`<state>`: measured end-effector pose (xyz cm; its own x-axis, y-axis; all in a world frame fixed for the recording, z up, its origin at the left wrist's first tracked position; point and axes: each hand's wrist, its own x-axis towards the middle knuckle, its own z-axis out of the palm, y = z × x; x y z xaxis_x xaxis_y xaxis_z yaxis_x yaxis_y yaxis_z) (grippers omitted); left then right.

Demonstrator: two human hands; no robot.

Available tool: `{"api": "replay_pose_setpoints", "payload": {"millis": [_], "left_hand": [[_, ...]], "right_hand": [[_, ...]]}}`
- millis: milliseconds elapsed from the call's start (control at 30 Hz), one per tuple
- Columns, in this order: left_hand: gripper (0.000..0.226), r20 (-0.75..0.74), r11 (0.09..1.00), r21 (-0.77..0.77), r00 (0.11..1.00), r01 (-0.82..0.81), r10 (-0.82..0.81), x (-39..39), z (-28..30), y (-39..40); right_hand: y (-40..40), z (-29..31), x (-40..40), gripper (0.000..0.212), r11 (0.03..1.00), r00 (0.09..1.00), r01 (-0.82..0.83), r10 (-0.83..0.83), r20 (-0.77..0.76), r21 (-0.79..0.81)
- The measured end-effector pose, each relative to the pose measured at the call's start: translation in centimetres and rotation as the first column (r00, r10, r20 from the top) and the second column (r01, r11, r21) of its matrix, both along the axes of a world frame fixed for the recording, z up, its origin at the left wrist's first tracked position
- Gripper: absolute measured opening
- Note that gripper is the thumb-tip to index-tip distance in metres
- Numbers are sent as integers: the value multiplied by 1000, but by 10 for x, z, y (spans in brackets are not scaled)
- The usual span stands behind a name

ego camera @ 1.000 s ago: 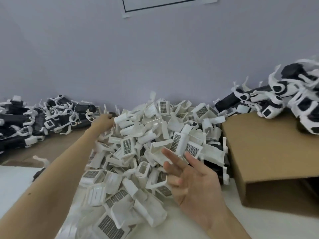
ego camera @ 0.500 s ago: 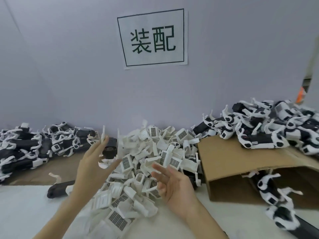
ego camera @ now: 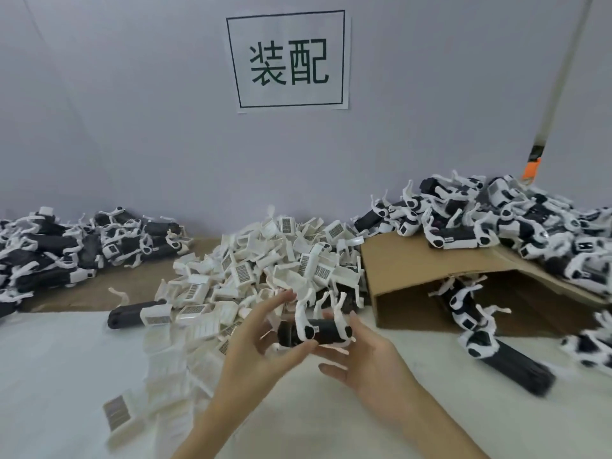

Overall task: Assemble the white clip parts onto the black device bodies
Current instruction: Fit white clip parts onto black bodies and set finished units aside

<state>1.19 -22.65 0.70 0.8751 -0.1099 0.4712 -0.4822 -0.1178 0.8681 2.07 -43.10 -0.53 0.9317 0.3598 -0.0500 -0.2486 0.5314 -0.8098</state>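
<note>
Both hands hold one black body (ego camera: pixel 318 331) above the counter (ego camera: pixel 66 376), just in front of the heap of white clips (ego camera: pixel 265 260). Left hand (ego camera: pixel 261 352) pinches its left end; right hand (ego camera: pixel 371 359) cups it from below, fingers curled round it.

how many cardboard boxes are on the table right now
1: a cardboard box on its side, right of the white clip pile. More could be hidden under the heaps.

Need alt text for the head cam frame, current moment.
Both hands, left hand and right hand, hold one black device body with white clips over a white table. Behind lie a pile of white clip parts, a cardboard box and a wall sign.
</note>
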Motion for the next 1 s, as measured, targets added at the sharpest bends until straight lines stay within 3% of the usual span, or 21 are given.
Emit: {"api": "replay_pose_setpoints", "payload": {"millis": [200, 333, 533, 600, 667, 833, 933, 1000], "left_hand": [[62, -249, 998, -56, 967, 41, -54, 0, 0, 13], [49, -262, 996, -42, 961, 84, -92, -2, 3, 17], [83, -181, 990, -60, 974, 131, -140, -1, 5, 30], [99, -190, 986, -117, 971, 121, -142, 2, 6, 33], [101, -255, 981, -165, 956, 102, -142, 5, 5, 33], [52, -344, 972, -176, 916, 153, -206, 7, 3, 32], [62, -312, 966, -150, 917, 210, -248, 8, 4, 37], [71, -289, 962, -58, 918, 268, -273, 7, 6, 40]], "right_hand": [[2, 0, -4, 43, 977, 978, 196, -190, 85, -82], [9, 0, -6, 52, 936, 947, 296, -264, 181, -187], [13, 3, -14, 57, 905, 907, 328, -221, 358, -273], [12, 5, -13, 60, 941, 930, 275, -207, 305, -199], [8, 5, -11, 60, 974, 951, 210, -183, 250, -89], [1, 3, -9, 58, 993, 977, 80, -95, 193, 87], [-5, 8, -11, 57, 961, 1000, -7, 10, -8, 276], [-5, 12, -13, 68, 955, 988, -39, 80, -131, 292]]}}
